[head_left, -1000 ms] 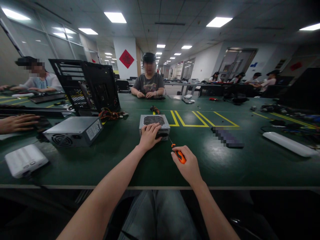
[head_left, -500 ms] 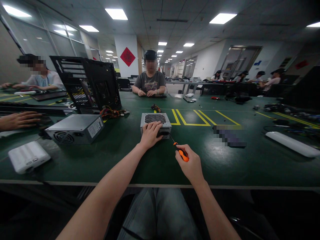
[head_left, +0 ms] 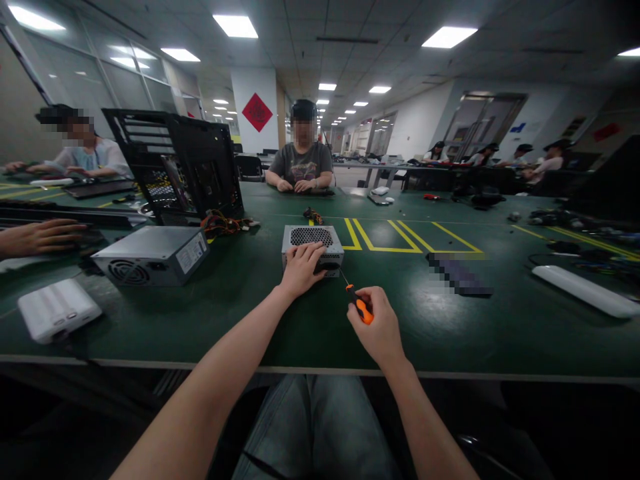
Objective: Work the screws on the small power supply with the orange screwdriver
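A small grey metal computer power supply (head_left: 314, 235) with a honeycomb vent on top sits on the green table in front of me. My left hand (head_left: 301, 265) grips its near edge, fingers over the top and thumb toward the front right. In my right hand (head_left: 377, 321) is an orange and black screwdriver (head_left: 364, 311), held in closed fingers. Its thin shaft points up and left to the power supply's near right corner. Whether the tip sits in a screw is too small to tell.
On the left stand a larger power supply (head_left: 155, 252), a white power bank (head_left: 59, 311) and an open black computer case (head_left: 205, 160). Another person's hand (head_left: 43, 238) is at the left edge. A blurred dark item (head_left: 460, 275) and a white bar (head_left: 583, 291) lie right.
My right hand has shifted slightly left and its grip on the screwdriver handle has turned a little. My left hand and the power supply stay put.
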Available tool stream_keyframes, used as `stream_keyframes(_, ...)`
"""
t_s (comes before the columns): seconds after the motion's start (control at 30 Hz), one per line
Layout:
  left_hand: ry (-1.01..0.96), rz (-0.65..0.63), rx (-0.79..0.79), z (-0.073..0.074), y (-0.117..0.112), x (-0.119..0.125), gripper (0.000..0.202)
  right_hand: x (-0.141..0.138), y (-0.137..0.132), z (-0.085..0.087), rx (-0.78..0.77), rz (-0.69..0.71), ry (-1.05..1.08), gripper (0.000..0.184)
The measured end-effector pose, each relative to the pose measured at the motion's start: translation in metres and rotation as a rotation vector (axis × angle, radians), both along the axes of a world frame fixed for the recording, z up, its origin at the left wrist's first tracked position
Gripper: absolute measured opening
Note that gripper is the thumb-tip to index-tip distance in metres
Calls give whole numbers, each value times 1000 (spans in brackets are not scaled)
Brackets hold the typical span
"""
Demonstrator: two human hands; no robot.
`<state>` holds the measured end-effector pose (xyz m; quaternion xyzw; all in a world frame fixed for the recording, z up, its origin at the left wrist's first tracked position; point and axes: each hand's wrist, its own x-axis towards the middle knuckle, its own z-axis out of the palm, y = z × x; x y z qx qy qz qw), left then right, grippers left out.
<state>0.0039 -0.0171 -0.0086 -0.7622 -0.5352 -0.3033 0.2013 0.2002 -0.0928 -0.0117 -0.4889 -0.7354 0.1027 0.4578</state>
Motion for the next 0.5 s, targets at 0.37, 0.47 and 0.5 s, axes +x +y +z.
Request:
stream_keyframes(0.37, -10, -7, -3, 0, 0, 0, 49, 2, -1, -8, 160, -132, -124, 24)
stream_keyframes(0.47, -9, -3, -6, 0, 0, 0, 48, 2, -2, -7, 123, -135, -124, 23)
stream_keyframes(0.5, -9, -1, -6, 0, 0, 0, 48, 1, -2, -6, 113, -131, -129, 21)
